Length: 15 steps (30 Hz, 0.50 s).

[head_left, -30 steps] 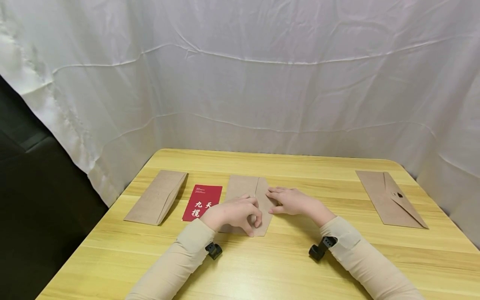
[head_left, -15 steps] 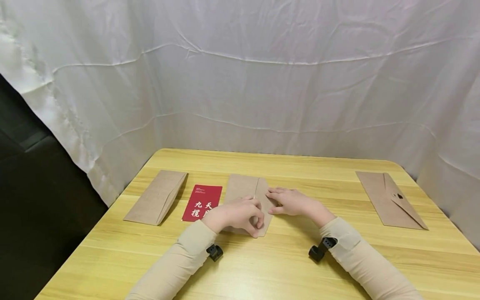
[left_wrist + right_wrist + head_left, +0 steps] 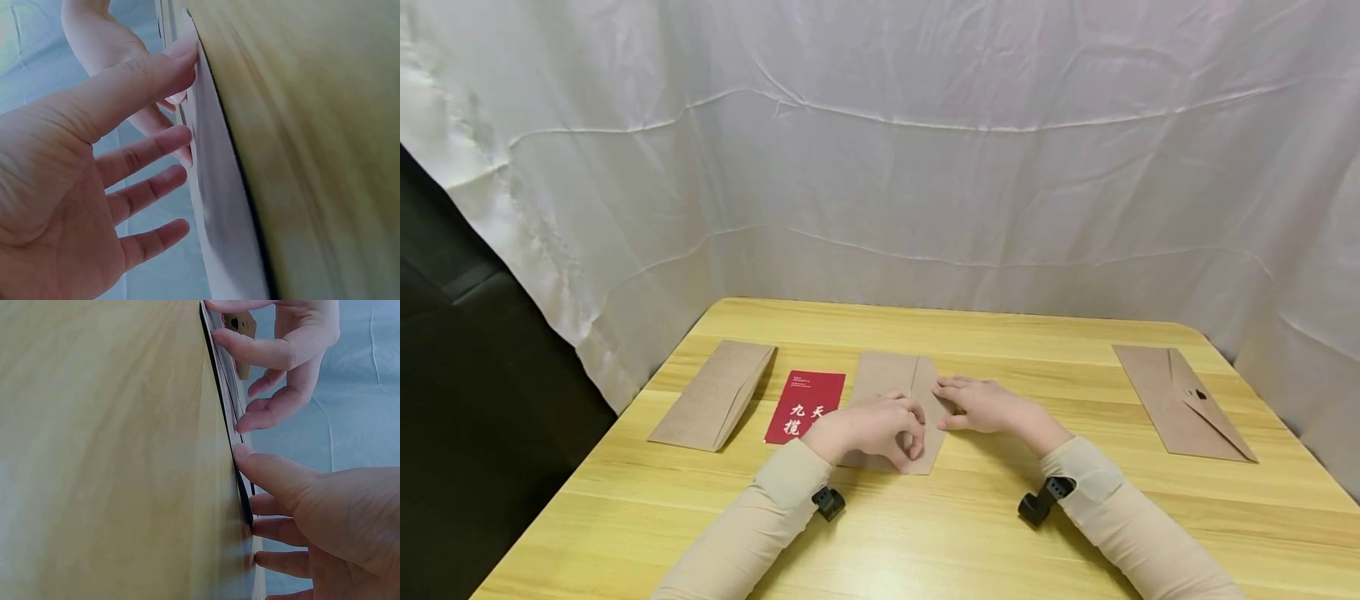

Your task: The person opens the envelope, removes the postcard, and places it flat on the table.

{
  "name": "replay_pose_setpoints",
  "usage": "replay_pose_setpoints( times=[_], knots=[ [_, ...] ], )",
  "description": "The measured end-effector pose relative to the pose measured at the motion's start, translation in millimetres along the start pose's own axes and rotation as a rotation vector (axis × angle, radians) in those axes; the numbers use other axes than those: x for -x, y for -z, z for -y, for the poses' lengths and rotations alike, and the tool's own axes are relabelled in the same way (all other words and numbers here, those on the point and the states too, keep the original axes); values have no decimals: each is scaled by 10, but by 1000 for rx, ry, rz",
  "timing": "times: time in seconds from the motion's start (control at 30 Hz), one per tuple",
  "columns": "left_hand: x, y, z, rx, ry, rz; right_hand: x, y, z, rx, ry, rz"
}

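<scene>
Evidently, the brown kraft-paper envelope (image 3: 886, 371) lay flat on the yellow wood-grain table (image 3: 895, 542), directly beneath the left fingertips, its right edge by the right ones. From my end I judged it light and thin, stiff enough to hold a crease, yet likely to slide or buckle under a hard push. I would have taken it by its long edges, with flat finger pads. The left hand (image 3: 876, 429) had its thumb and loosely bent index finger apart, tips on the paper; I saw nothing gripped between them. The right hand (image 3: 981, 406) had its fingers nearly straight, touching the right edge and gripping nothing. Left of the left fingers, partly hidden by that hand, lay a red card with white characters (image 3: 803, 407); farther left, a second brown paper envelope (image 3: 709, 398). Well right of the right fingers sat a third brown paper envelope (image 3: 1161, 400).
</scene>
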State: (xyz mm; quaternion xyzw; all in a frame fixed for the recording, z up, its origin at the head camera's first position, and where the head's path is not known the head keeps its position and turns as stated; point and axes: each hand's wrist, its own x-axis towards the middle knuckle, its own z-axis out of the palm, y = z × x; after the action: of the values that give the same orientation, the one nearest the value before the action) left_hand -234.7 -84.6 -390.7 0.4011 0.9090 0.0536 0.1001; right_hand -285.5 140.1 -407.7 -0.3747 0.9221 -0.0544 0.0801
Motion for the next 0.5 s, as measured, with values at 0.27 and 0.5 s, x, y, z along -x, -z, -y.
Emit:
replay_pose_setpoints(
  times=[0.27,0.5],
  knots=[
    [-18,-26,31,-18,25,-28,-8,-19,-5,7,-3,-6],
    [-23,-30,35,-70,33,-42,-14,-28,-19,5,-9,-7]
  ],
)
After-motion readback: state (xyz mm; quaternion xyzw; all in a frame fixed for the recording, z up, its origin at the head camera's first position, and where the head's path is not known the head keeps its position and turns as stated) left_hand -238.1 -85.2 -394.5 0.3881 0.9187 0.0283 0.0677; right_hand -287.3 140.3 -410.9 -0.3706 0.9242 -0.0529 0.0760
